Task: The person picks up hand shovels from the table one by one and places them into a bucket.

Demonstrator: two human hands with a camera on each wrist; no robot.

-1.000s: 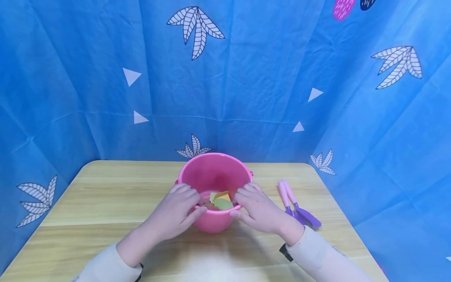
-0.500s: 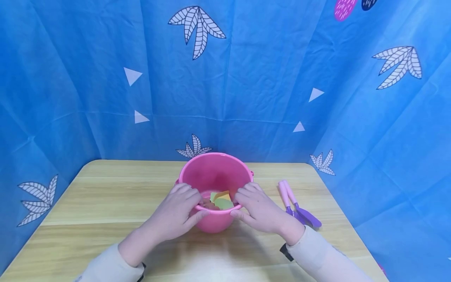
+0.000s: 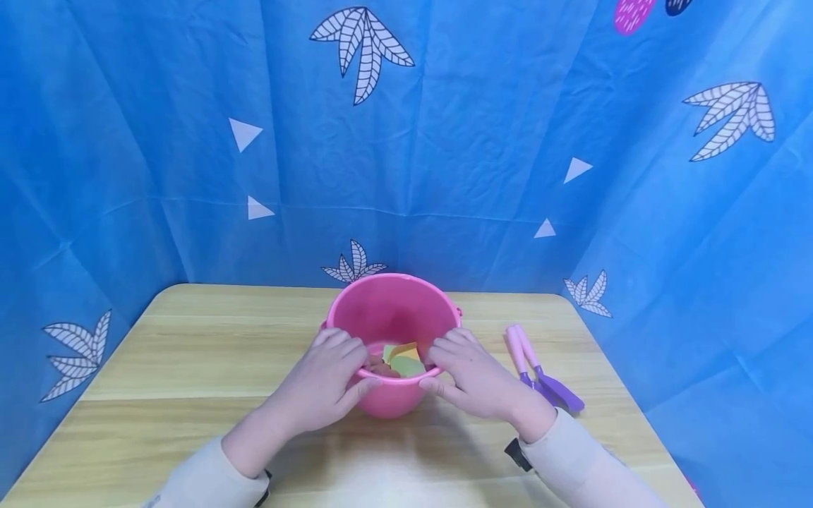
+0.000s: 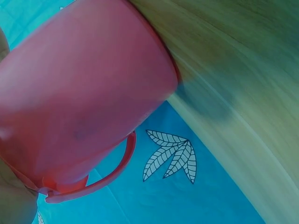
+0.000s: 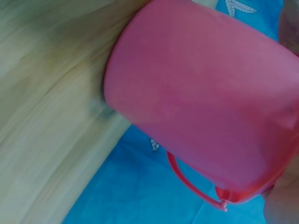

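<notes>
A pink bucket [image 3: 394,403] stands on the wooden table in the head view, its mouth tipped toward the camera. My left hand [image 3: 330,377] grips the near-left part of its rim, fingers curled inside and thumb outside. On the near-right part, my right hand [image 3: 473,381] holds the rim the same way. Inside lie a green piece [image 3: 407,366], a yellow-orange piece [image 3: 405,350] and a brown piece [image 3: 384,370], partly hidden by the near rim. Both wrist views show the bucket's outer wall, with its handle [image 4: 114,173] hanging down on the far side.
Right of the bucket, two toy garden tools with pink handles and purple heads lie together, the purple shovel [image 3: 562,392] on top. The wooden table [image 3: 209,353] ends at a blue curtain [image 3: 406,141] printed with white leaves and triangles.
The head view has shifted slightly, so the whole scene sits a little further right. Both hands keep their hold on the bucket's rim.
</notes>
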